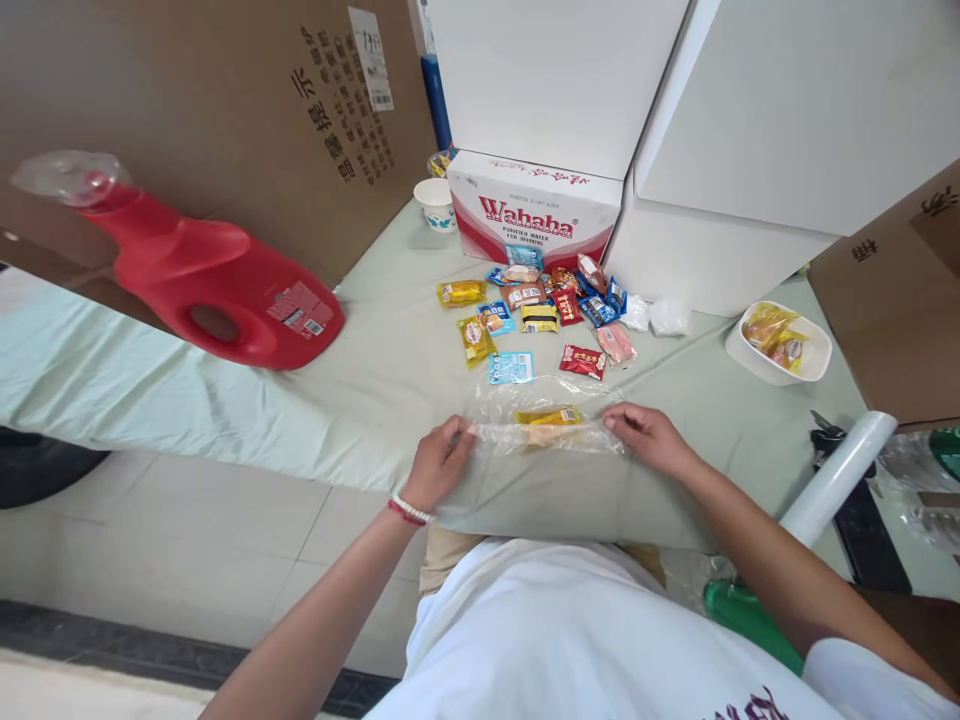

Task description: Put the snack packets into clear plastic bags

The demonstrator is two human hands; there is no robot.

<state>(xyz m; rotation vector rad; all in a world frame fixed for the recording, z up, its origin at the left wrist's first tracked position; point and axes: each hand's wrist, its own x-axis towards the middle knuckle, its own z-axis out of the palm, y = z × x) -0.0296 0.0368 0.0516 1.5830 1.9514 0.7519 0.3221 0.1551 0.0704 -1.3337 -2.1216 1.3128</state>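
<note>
My left hand (pixel 441 462) pinches the left end of a clear plastic film (pixel 495 436) at the table's front edge. At its other end my right hand (pixel 649 436) is closed on the film with thumb and fingers. The near edge of the film looks folded or gathered into a band between my hands. A yellow snack packet (pixel 546 415) lies at the middle of the film, partly covered by it. Just beyond are a light blue packet (pixel 511 367), a red packet (pixel 583 361) and a pink packet (pixel 616 342).
More snack packets (pixel 539 318) lie before a Wahaha water box (pixel 536 205). Two crumpled white plastic bundles (pixel 669 317) sit beside them. At right are a white tub (pixel 816 350) of packets, a film roll (pixel 840 478) and scissors (pixel 826 425). A red jug (pixel 225 280) stands left, a paper cup (pixel 435 206) behind.
</note>
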